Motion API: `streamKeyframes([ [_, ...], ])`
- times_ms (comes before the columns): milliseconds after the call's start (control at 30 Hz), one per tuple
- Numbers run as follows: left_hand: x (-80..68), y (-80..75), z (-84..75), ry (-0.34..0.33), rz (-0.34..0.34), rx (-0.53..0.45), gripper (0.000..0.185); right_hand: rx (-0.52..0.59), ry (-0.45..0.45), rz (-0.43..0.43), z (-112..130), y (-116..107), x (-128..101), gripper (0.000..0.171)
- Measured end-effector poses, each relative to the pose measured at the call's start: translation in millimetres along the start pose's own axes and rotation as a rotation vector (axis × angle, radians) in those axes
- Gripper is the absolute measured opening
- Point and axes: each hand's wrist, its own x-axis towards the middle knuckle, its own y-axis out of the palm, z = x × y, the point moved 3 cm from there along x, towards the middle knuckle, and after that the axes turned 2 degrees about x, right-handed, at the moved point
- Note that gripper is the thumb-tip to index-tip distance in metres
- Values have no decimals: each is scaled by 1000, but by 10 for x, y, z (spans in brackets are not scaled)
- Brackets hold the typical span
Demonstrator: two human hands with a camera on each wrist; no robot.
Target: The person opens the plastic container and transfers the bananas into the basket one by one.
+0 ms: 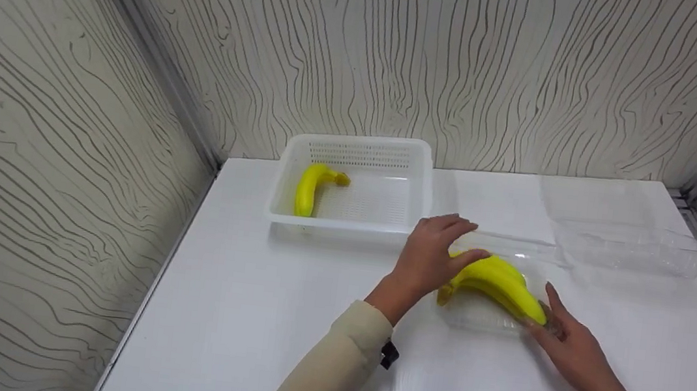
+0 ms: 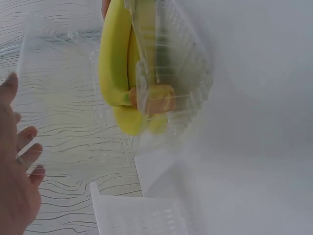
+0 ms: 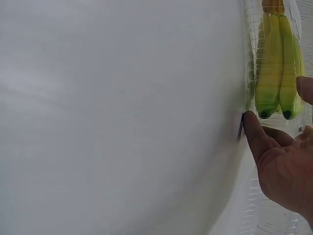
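Note:
A bunch of yellow bananas [image 1: 496, 281] lies in a clear plastic clamshell box [image 1: 485, 319], its brown stem end toward the left and its tips toward the right. My right hand [image 1: 573, 352] holds the box's right end; in the right wrist view, thumb and fingers [image 3: 257, 134] are round the corner by the banana tips [image 3: 276, 98]. My left hand [image 1: 433, 254] is over the box's left end, near the stem. Its fingers are spread and loosely bent beside the raised clear lid [image 2: 63, 107] in the left wrist view.
A white plastic basket [image 1: 348, 227] with a single banana [image 1: 308, 191] inside stands at the back left. Another clear plastic box [image 1: 637, 251], its lid up, is at the back right of the white table [image 1: 230, 313]. Patterned panels [image 1: 365, 53] enclose the back and sides.

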Motion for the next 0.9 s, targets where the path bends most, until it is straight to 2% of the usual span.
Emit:
streamKeyframes([
  [67, 10, -32, 18, -29, -125, -24, 43, 5, 5, -3, -7, -1, -8, 95],
  [133, 9, -46, 50, -72, -220, -64, 37, 16, 9, 0, -10, 0, -9, 95],
  [200, 2, -43, 82, -120, -273, -91, 33, 27, 18, 7, -11, -1, -6, 96],
  [267, -12, -32, 103, -152, -295, -102, 34, 35, 25, 12, -14, -3, -6, 96],
  [467, -31, 6, 110, -155, -284, -8, 42, 44, 42, 10, -19, -6, -34, 97],
  [533, -22, 9, 111, -161, -253, 35, 45, 41, 47, 10, -15, -9, -39, 97],
  [633, -6, 19, 127, -201, -169, 43, 49, 37, 55, 9, -5, -12, -43, 98],
  [700, -2, 31, 149, -240, -117, 12, 51, 33, 59, 6, -2, -8, -45, 98],
  [767, -2, 34, 178, -285, -96, -50, 53, 22, 55, -2, -2, 0, -46, 99],
  [900, -9, 14, 221, -362, -151, -178, 51, 4, 39, -24, -20, 16, -51, 97],
])
